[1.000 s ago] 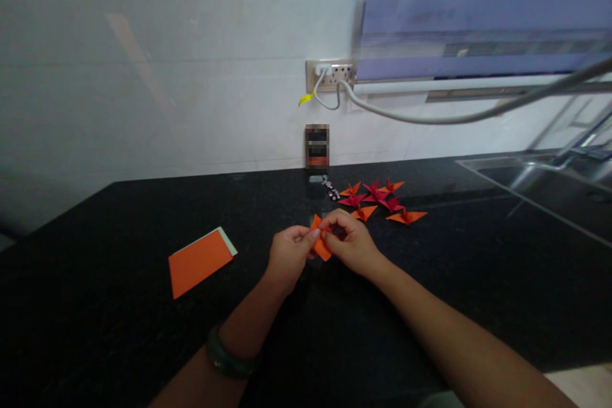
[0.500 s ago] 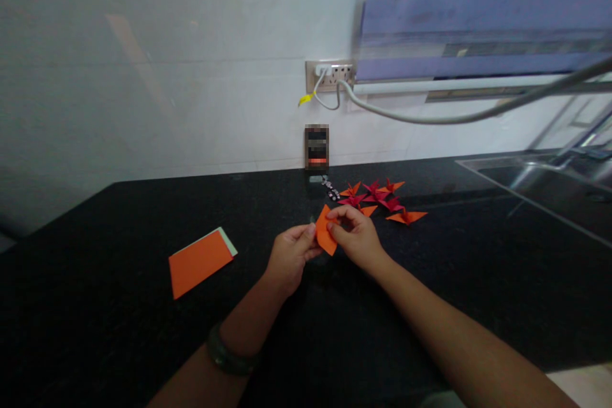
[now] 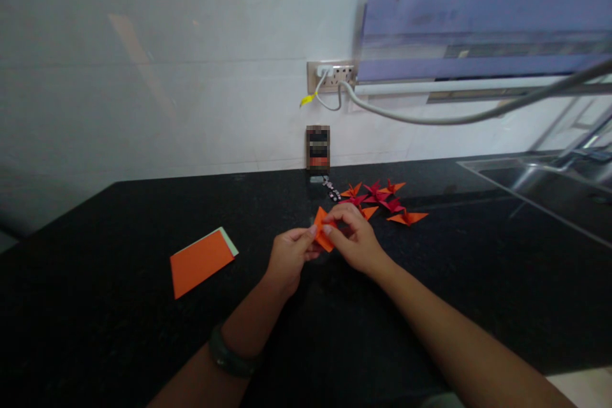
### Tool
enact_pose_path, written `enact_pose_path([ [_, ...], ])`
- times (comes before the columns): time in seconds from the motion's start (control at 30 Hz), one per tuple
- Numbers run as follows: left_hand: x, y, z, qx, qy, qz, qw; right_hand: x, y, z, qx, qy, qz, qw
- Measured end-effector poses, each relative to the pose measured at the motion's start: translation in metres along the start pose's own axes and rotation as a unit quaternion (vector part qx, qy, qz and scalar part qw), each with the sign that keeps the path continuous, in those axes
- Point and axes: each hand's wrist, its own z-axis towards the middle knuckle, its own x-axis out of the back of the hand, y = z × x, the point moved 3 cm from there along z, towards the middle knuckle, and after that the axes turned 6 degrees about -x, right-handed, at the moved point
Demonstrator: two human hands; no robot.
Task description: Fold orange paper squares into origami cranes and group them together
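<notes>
The left hand (image 3: 288, 256) pinches a small folded piece of orange origami paper (image 3: 325, 241) between thumb and fingers, while the right hand (image 3: 357, 239) has its thumb and fingertips closed on the opposite side. The paper sits between the two hands, over the black countertop (image 3: 129, 223). Just beyond the grip and to its right lie orange and red origami cranes (image 3: 375, 192). Well left of it rests an orange paper sheet (image 3: 201, 264), overlapping a pale green one (image 3: 230, 242).
</notes>
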Motion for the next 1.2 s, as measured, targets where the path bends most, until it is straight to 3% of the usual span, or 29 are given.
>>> enact_pose_path([
  [0.23,0.001,0.003,0.001,-0.048,0.039,-0.013,0.998,-0.005,-0.009,-0.005,0.076,-0.086,-0.072,0.991],
  [0.87,0.004,0.0,0.003,-0.044,0.064,0.001,0.997,-0.011,-0.006,-0.006,0.085,-0.076,-0.062,0.991],
  [0.97,0.004,0.0,0.004,-0.055,0.061,0.003,0.997,-0.01,-0.009,-0.005,0.065,-0.081,-0.036,0.994],
  [1.03,0.005,-0.001,0.005,-0.06,0.067,0.015,0.996,-0.009,-0.006,-0.003,0.028,-0.047,-0.009,0.998],
  [1.13,0.007,0.0,0.005,-0.067,0.083,0.042,0.993,-0.006,0.006,0.0,-0.073,0.023,0.039,0.996],
  [1.2,0.007,0.001,0.005,-0.07,0.093,0.053,0.992,-0.008,0.015,0.001,-0.143,0.006,0.065,0.988],
])
